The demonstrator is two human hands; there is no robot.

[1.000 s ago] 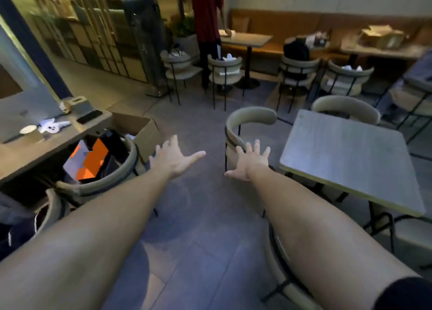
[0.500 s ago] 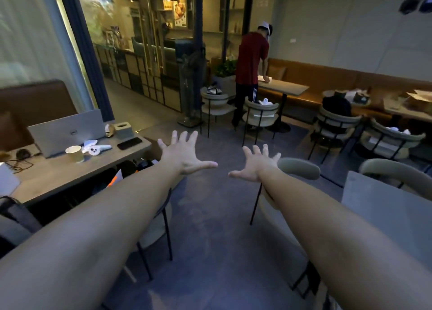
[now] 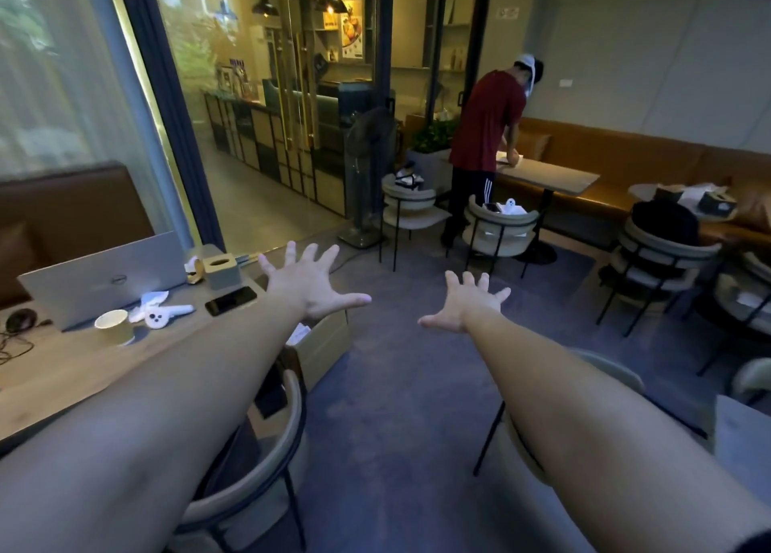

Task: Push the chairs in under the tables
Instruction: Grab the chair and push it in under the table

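Both arms reach out in front of me over the grey floor. My left hand (image 3: 311, 281) is spread, palm down, and holds nothing. My right hand (image 3: 467, 302) is spread too and touches nothing. A beige chair with a black frame (image 3: 267, 461) stands below my left forearm beside the wooden table (image 3: 54, 377). Another beige chair (image 3: 617, 377) lies mostly hidden under my right forearm, next to a grey table corner (image 3: 742, 436). Two more beige chairs (image 3: 500, 227) stand at the far table (image 3: 550, 177).
A person in a red shirt (image 3: 486, 127) bends over the far table. A laptop (image 3: 100, 277), paper cup (image 3: 114, 327), phone (image 3: 230, 301) and tissue box (image 3: 221, 269) sit on the left table. A cardboard box (image 3: 321, 344) is on the floor. A standing fan (image 3: 369, 177) is by the doorway. Chairs (image 3: 659, 269) crowd the right.
The view has tilted upward, away from the chairs and the grey table. Both hands stay spread and have risen and spread wider apart, with no chair touched.
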